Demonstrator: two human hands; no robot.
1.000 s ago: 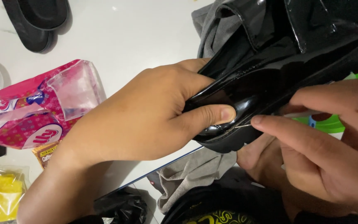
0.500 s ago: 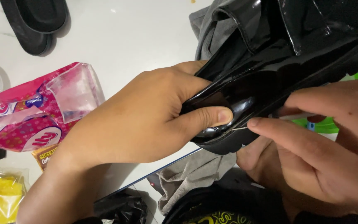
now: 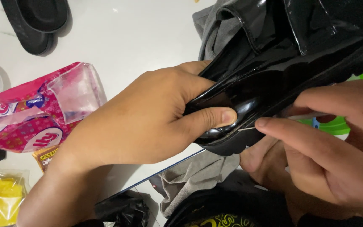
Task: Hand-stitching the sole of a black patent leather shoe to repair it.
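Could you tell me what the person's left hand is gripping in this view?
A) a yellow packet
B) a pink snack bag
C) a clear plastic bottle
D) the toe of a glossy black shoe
D: the left hand wraps around the toe of the glossy black shoe, thumb pressed on its upper, while the pink snack bag lies untouched on the white surface beside it.

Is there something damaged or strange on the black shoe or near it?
No clear damage shows. The glossy black shoe is gripped at its toe by the left hand, while the right hand pushes a thin needle in just above the sole. Whether that seam has split cannot be told.
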